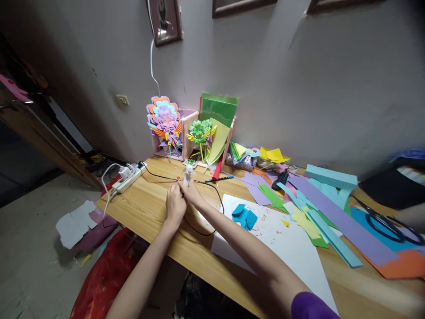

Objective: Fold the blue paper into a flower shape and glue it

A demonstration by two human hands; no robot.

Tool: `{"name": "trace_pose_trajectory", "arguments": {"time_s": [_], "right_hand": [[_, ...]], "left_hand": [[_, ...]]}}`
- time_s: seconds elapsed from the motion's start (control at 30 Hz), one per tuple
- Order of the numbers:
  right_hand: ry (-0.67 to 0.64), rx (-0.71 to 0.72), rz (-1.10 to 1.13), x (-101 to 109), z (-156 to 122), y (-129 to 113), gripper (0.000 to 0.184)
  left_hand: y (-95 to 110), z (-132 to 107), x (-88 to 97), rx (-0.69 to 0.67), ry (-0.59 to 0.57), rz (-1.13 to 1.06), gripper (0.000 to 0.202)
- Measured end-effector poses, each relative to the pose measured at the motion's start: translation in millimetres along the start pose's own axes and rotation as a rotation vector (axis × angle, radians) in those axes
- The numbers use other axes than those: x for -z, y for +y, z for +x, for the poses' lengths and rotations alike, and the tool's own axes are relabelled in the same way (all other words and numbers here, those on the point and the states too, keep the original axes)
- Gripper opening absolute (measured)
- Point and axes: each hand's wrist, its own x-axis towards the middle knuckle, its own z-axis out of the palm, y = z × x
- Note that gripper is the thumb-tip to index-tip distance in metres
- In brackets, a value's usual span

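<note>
Both my hands meet near the far left of the wooden table (pixel 149 212). My right hand (pixel 191 192) is closed round the base of a small white glue gun (pixel 188 173) that stands upright. My left hand (pixel 175 204) is curled shut beside it, touching the right hand; what it pinches is hidden. A black cable (pixel 202 232) loops from the hands across the table and runs left to a white power strip (pixel 128 178). A folded blue paper piece (pixel 245 216) lies on a white sheet (pixel 282 239) to the right of my right arm.
Paper flowers (pixel 166 119) and a green paper bunch (pixel 201 132) stand in a pink box by the wall. Coloured paper strips (pixel 332 212), black scissors (pixel 387 221), a blue pen (pixel 219 179) lie to the right. A red bag (pixel 106 274) sits on the floor.
</note>
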Motion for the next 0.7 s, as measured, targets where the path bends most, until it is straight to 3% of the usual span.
{"name": "trace_pose_trajectory", "arguments": {"time_s": [0.07,0.13,0.2,0.3,0.37,0.43,0.57,0.7], "right_hand": [[0.073,-0.007,-0.008,22.8,-24.3,-15.2,0.024],[0.127,0.003,0.009,54.3,-55.4,-30.5,0.024],[0.202,0.011,-0.005,89.7,-89.4,-41.9,0.029],[0.415,0.042,-0.003,140.2,-136.3,-43.9,0.033],[0.548,0.067,-0.006,168.3,-160.5,-35.1,0.031],[0.655,0.079,-0.011,190.8,-177.8,-22.2,0.029],[0.773,0.061,0.009,218.4,-193.9,-0.8,0.029],[0.767,0.049,0.033,229.3,-192.4,7.6,0.028]], "left_hand": [[22.5,-15.9,14.3,-0.120,-0.003,-0.077,0.025],[44.9,-27.0,21.8,-0.297,-0.111,-0.271,0.023],[64.5,-32.8,17.0,-0.359,-0.224,-0.421,0.025],[86.7,-36.0,-14.7,-0.385,-0.398,-0.353,0.026],[97.0,-37.6,-43.9,-0.412,-0.487,-0.163,0.040],[104.1,-39.1,-70.1,-0.431,-0.508,0.022,0.039],[111.3,-36.8,-98.3,-0.424,-0.508,0.068,0.028],[116.8,-28.4,-108.3,-0.354,-0.552,-0.120,0.017]]}}
